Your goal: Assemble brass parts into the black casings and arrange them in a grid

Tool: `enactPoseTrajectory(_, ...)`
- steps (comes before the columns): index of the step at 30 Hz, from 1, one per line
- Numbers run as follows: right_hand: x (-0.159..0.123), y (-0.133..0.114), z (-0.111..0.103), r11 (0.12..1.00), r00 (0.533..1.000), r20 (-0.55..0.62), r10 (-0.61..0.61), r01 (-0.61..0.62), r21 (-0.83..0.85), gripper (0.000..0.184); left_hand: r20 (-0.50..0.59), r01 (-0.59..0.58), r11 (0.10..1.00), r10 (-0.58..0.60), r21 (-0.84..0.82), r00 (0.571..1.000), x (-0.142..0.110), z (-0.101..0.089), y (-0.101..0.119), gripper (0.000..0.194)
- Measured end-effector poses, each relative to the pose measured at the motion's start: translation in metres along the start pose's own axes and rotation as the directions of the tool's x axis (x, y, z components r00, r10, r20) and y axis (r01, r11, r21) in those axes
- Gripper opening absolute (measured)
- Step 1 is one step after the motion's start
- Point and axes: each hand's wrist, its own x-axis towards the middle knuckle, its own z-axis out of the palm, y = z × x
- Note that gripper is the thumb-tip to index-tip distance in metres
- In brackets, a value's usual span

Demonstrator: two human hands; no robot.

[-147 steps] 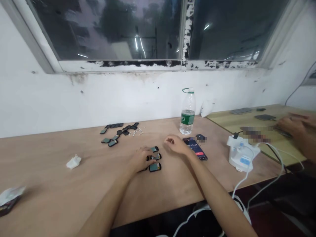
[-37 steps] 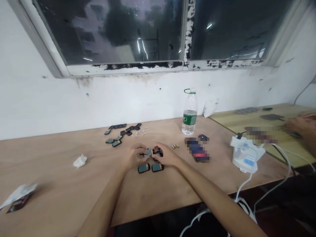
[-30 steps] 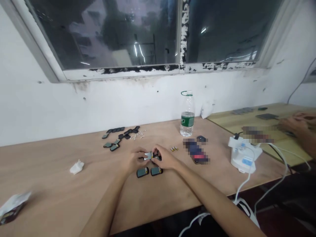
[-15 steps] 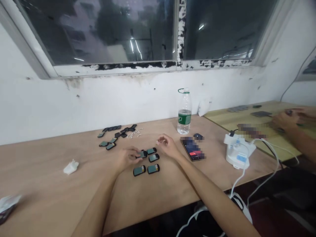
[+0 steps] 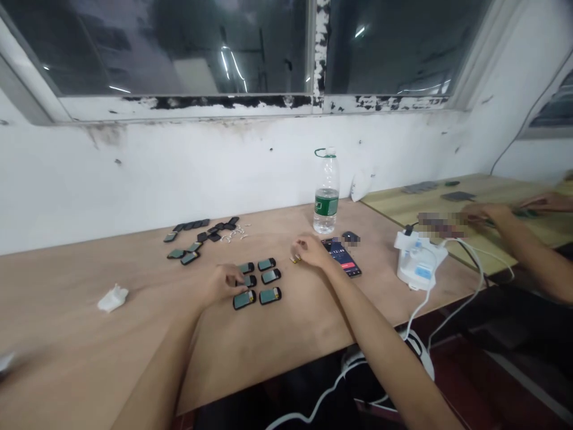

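Both half-curled, hold unclear: left hand (image 5: 219, 283) at cases (image 5: 244, 300), right hand (image 5: 308, 247) at yellow bits (image 5: 295, 260); table edge (image 5: 268, 374) apart.

The phone (image 5: 345, 263) shows "0:12:49" in pale digits on its screen.

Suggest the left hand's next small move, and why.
Probably shift the left hand to the front-left case: its right end shows yellow, like that of the front-right case, while the other four cases show none where visible.
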Motion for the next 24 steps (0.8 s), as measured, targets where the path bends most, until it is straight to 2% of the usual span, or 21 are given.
enactPoseTrajectory(3, -0.002, -0.002, -0.001, 1.0, 0.999, 0.051, 0.009, -0.009, -0.007, 0.01, 0.01, 0.001, 0.999, -0.002, 0.052, 1.0, 0.0, -0.001, 0.0, 0.018)
enactPoseTrajectory(7, -0.007, -0.007, 0.007, 0.998, 0.991, 0.132, -0.012, 0.021, -0.066, 0.011, 0.002, -0.007, 0.998, 0.007, 0.07, 1.0, -0.001, 0.003, -0.003, 0.02)
enactPoseTrajectory(10, -0.007, -0.007, 0.009, 0.998, 0.992, 0.127, -0.019, 0.025, -0.05, 0.024, 0.001, 0.005, 0.998, -0.005, 0.061, 1.0, -0.001, 0.003, -0.002, 0.024)
enactPoseTrajectory(12, -0.005, -0.005, 0.007, 1.0, 0.996, 0.086, -0.018, 0.02, -0.022, 0.025, 0.008, 0.027, 0.998, -0.028, 0.063, 1.0, -0.001, 0.0, 0.002, 0.026)
enactPoseTrajectory(18, 0.004, -0.005, -0.005, 0.993, 0.988, -0.154, 0.006, 0.013, 0.118, 0.021, 0.007, 0.08, 0.996, -0.081, 0.046, 0.997, -0.008, -0.019, 0.026, 0.032)
enactPoseTrajectory(22, 0.006, -0.014, -0.008, 0.978, 0.977, -0.212, 0.003, 0.041, 0.204, 0.02, 0.091, -0.009, 0.998, 0.003, 0.061, 0.996, -0.031, -0.018, 0.036, 0.024)
enactPoseTrajectory(24, 0.007, -0.019, -0.009, 0.971, 0.974, -0.226, -0.002, 0.056, 0.233, 0.019, 0.083, -0.053, 0.995, 0.046, 0.083, 0.996, -0.044, -0.013, 0.036, 0.018)
